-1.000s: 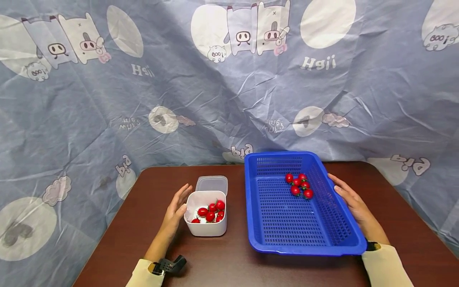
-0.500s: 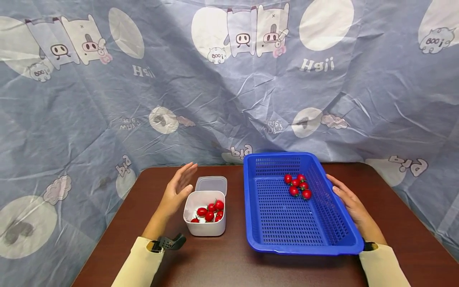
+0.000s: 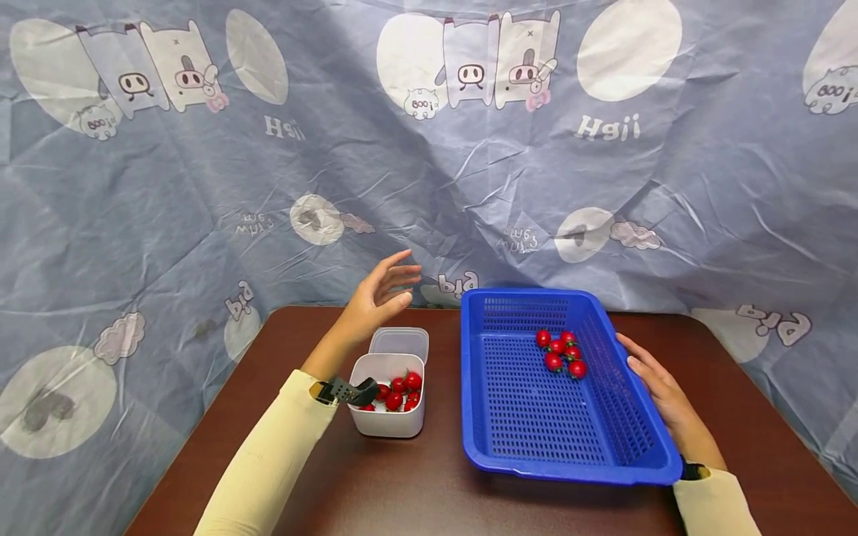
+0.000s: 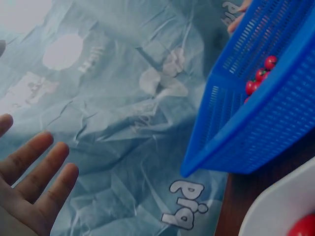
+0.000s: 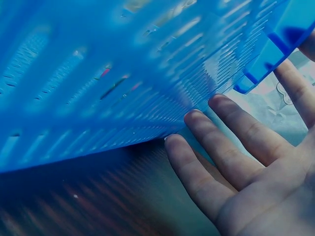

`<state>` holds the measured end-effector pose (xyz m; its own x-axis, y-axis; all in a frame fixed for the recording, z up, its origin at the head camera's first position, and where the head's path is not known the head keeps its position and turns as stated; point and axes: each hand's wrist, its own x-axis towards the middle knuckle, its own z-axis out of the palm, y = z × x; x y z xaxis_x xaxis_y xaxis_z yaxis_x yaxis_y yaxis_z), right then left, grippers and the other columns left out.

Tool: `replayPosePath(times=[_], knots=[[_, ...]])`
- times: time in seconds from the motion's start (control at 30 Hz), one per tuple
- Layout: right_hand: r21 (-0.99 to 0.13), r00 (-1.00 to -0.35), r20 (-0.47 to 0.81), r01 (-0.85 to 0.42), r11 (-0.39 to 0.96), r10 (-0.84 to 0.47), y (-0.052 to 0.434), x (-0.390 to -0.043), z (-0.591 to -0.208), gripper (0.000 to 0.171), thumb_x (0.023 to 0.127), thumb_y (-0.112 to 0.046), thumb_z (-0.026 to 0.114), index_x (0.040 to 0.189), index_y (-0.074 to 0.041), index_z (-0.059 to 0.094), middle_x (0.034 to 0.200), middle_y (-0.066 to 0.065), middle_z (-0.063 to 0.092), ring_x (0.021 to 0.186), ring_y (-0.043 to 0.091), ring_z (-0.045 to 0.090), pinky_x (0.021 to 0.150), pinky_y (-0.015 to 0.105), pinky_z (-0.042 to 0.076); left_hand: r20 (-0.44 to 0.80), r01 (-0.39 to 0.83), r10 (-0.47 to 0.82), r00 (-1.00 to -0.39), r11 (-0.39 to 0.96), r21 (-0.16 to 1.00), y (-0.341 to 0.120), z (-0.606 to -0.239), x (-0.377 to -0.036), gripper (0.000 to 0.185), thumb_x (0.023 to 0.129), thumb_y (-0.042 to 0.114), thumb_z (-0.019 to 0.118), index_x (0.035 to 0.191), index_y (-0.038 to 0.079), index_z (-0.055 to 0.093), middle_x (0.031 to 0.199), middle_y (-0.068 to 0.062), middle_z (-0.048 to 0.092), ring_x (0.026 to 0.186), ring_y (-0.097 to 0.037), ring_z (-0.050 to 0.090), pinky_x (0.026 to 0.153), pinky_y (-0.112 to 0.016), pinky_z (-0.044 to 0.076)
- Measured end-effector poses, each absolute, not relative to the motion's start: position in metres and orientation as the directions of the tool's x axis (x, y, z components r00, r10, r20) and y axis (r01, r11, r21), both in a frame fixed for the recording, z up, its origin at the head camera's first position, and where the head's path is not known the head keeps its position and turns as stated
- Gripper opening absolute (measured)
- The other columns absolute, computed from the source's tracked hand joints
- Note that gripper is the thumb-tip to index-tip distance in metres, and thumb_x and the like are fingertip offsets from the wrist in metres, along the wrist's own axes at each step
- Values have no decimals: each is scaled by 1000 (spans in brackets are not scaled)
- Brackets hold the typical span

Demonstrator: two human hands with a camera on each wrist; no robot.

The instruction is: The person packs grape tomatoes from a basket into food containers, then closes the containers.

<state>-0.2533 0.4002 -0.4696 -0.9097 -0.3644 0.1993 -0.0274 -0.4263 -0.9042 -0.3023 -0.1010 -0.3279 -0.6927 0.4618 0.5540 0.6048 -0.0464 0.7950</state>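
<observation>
My left hand (image 3: 375, 301) hovers in the air above and behind a white square container (image 3: 389, 426), fingers spread and holding nothing. Its spread fingers also show in the left wrist view, where a fingertip (image 4: 59, 150) is apart from everything. Inside the container lie several cherry tomatoes (image 3: 394, 400); the wrist strap hides part of them. Along the outer right side of a blue plastic basket (image 3: 536, 417) is my right hand (image 3: 663, 394). Its fingers (image 5: 221, 145) are nearly straight and lie against or close to the slotted wall. Several cherry tomatoes (image 3: 553, 362) sit in the basket's right half.
A translucent lid (image 3: 400, 342) lies on the brown table (image 3: 429, 491) just behind the container. Behind the table's far edge hangs a patterned grey-blue cloth (image 3: 375, 164). A gap of bare table separates the container from the basket.
My left hand has lifted from beside the white container and moved up and to the right, over the lid area. The right hand stays at the basket's side. The tomatoes have not moved.
</observation>
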Motion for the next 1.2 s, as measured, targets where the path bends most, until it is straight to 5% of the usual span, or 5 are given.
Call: replayPosePath(times=[0.27,0.5,0.73,1.2], knots=[[-904,-906,206,-33,-426,-369,400,-252,-471,52,106,-10,22,156,-17,12,135,2,58,109,22,64,82,42,51,469,595,564,-680,50,802,-57,-300,-303,62,93,10,59,148,6,33,134,-24,51,123,-40,50,101,-44,42],[-893,-906,207,-21,-450,-370,399,-251,-471,52,105,-11,23,156,-17,12,133,3,59,108,23,64,83,41,50,398,592,633,-664,118,797,-16,-319,-334,58,92,23,63,145,21,42,132,-8,56,121,-24,55,101,-35,42],[-885,-906,196,2,-465,-376,399,-249,-471,52,106,-11,22,156,-18,12,134,4,58,108,23,64,83,41,52,343,572,674,-654,143,808,25,-323,-348,48,90,26,66,136,19,53,125,0,61,114,-10,57,98,-29,44],[-922,-920,141,13,-388,-365,399,-252,-471,52,106,-16,25,156,-24,13,137,-1,56,111,22,63,85,42,51,198,510,729,-655,233,828,89,-353,-355,45,87,37,69,131,28,59,121,17,60,117,-7,56,91,-21,44]])
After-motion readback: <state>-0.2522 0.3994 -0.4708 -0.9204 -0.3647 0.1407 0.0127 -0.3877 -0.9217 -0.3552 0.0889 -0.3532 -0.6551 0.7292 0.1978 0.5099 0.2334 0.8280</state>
